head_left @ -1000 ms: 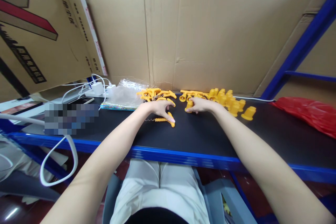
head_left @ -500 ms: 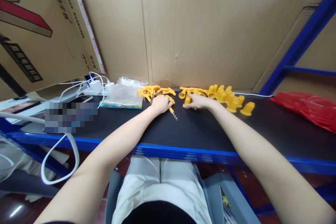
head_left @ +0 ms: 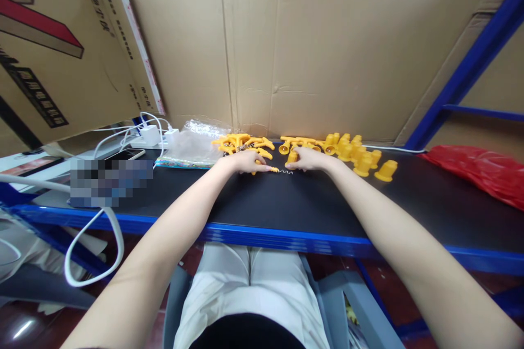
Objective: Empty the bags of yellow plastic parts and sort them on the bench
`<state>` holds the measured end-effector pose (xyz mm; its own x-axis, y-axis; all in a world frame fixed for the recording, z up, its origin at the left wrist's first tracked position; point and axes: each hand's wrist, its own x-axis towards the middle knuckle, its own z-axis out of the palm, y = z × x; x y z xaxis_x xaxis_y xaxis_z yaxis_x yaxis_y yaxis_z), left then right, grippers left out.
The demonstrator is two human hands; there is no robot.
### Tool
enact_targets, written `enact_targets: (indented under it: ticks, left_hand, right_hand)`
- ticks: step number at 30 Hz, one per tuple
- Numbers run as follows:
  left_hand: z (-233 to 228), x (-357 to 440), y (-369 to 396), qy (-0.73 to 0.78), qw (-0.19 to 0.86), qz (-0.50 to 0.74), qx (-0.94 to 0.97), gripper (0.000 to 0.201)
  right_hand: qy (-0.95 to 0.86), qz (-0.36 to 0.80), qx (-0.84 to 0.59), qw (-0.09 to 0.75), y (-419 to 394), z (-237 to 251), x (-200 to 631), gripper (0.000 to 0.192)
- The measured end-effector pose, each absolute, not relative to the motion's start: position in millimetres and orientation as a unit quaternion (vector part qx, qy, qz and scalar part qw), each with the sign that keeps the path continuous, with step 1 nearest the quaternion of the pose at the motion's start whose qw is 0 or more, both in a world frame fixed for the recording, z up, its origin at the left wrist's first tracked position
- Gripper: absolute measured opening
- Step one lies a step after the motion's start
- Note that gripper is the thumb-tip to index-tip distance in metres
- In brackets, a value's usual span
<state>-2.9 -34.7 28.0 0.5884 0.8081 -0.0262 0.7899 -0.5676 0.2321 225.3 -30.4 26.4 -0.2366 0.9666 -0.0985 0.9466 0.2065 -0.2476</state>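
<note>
My left hand point(head_left: 249, 162) is closed on the handle of a yellow corkscrew point(head_left: 273, 169), whose metal spiral points right toward my other hand. Between the fingers of my right hand point(head_left: 310, 158) is a yellow plastic cap point(head_left: 292, 159), shaped like a flared cup and held just above or on the table. The spiral's tip lies close to the cap, apart from it. Behind my left hand is a pile of yellow corkscrews point(head_left: 237, 142). Several assembled yellow pieces point(head_left: 301, 140) lie behind my right hand, partly hidden by it.
More yellow caps point(head_left: 362, 162) stand in a group on the right of the black table point(head_left: 282, 207). A red plastic bag point(head_left: 475, 169) lies far right. At left are a clear plastic bag point(head_left: 192, 144), a phone point(head_left: 131, 154) and white cables point(head_left: 110, 142). Cardboard point(head_left: 327, 54) rises behind.
My left hand has turned the corkscrew from pointing down toward the table's front to pointing right, drawing it slightly nearer. My right hand stays on the cap, nearly unmoved.
</note>
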Motion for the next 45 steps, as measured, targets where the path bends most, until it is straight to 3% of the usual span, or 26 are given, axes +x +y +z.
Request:
enact_targets:
  ticks: [5,10,18,23,32,45]
  left_hand:
    - [26,-1,-35,0.490,0.146,0.035,0.859,0.031]
    - [20,-1,-27,0.487,0.064,0.134,0.861,0.020]
    - [16,-6,-19,0.520,0.006,0.211,0.828,0.026]
    - [14,-6,-18,0.525,0.003,0.213,0.824,0.025]
    - [16,-7,-19,0.535,0.010,0.208,0.819,0.026]
    - [19,-6,-24,0.539,-0.005,0.196,0.820,0.029]
  right_hand:
    - [-0.777,0.024,-0.628,0.031,-30,28,224,0.039]
    - [-0.772,-0.011,-0.634,0.048,-29,27,228,0.036]
    - [-0.793,-0.027,-0.603,0.080,-24,23,232,0.035]
    - [-0.815,-0.042,-0.568,0.105,-26,25,230,0.037]
    - [-0.786,-0.038,-0.614,0.068,-28,29,232,0.027]
    - [-0.816,-0.075,-0.565,0.094,-20,20,236,0.033]
